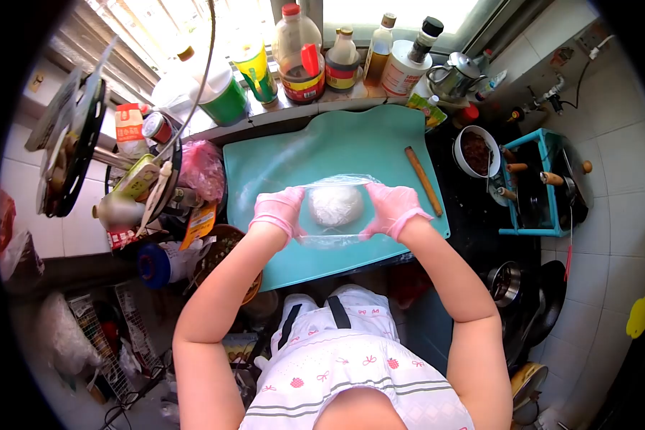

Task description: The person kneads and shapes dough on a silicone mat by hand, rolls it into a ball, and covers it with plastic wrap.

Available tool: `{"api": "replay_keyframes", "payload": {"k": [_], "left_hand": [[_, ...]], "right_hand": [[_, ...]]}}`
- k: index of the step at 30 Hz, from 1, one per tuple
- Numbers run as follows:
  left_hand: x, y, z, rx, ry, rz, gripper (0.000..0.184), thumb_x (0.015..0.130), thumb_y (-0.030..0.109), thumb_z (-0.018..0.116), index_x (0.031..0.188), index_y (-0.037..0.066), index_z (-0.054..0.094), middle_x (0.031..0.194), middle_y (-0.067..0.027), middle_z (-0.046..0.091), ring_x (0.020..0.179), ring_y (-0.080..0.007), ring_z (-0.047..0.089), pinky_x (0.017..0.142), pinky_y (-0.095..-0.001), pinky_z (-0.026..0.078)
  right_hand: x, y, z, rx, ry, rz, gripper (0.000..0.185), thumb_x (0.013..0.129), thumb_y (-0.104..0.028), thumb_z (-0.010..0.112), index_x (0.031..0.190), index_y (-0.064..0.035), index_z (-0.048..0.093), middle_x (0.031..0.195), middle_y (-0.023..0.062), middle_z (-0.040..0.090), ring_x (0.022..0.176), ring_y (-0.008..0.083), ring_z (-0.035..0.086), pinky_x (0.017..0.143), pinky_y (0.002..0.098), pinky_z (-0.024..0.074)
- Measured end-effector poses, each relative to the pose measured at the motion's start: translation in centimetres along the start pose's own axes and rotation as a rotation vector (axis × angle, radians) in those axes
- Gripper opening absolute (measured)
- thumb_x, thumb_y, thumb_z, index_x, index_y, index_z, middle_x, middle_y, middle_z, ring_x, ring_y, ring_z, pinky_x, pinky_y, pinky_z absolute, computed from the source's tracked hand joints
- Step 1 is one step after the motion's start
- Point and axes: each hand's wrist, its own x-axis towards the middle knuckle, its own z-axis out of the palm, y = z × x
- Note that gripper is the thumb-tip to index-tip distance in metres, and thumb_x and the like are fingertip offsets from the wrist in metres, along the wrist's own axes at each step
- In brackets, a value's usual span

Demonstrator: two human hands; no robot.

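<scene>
A round white ball of dough [335, 206] lies near the middle of the teal mat [294, 154]. Clear plastic wrap [330, 241] is stretched over or around the dough; its exact layering cannot be made out. My left hand [278, 210], in a pink glove, grips the wrap's left edge. On the opposite side, my right hand [395, 209], gloved the same way, pinches the right edge. Both hands are beside the dough, apart from it. To the right on the mat lies a wooden rolling pin [424, 180].
Several bottles, including a big red-capped jug [299, 57], line the windowsill with a metal kettle [457, 75]. A white bowl of dark food [476, 151] stands right of the mat, near a blue rack [541, 183]. A pink plastic bag [202, 170] sits at left.
</scene>
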Motion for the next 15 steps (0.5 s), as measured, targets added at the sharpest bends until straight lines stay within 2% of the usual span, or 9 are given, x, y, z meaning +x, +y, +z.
{"api": "replay_keyframes", "payload": {"k": [2,5,15], "left_hand": [[1.9,-0.3,2.3,-0.052,0.026,0.009,0.086,0.059,0.04,0.088,0.13,0.011,0.049,0.116,-0.0095,0.063,0.105,-0.0273,0.064,0.082,-0.0405,0.052],[3.7,-0.3,3.7,-0.117,0.014,-0.003,0.09,0.059,0.036,0.088,0.134,0.012,0.045,0.118,-0.0098,0.061,0.107,-0.0275,0.063,0.083,-0.0417,0.051],[6.5,-0.4,7.8,-0.261,0.035,-0.055,0.092,0.061,0.033,0.086,0.138,0.014,0.039,0.122,-0.0099,0.059,0.111,-0.0288,0.06,0.084,-0.0438,0.05]], "right_hand": [[1.8,0.8,1.5,0.008,-0.035,0.002,0.108,0.048,-0.059,0.087,0.133,-0.0069,0.046,0.114,0.0105,0.065,0.092,0.0285,0.069,0.074,0.0401,0.055],[3.9,1.6,2.8,-0.001,-0.07,-0.008,0.114,0.047,-0.058,0.087,0.137,-0.0056,0.041,0.121,0.011,0.062,0.094,0.0281,0.069,0.075,0.0398,0.0554],[8.3,2.7,6.1,0.044,-0.141,-0.059,0.121,0.048,-0.055,0.089,0.144,-0.0055,0.033,0.128,0.0117,0.057,0.098,0.0286,0.068,0.078,0.0395,0.0556]]}}
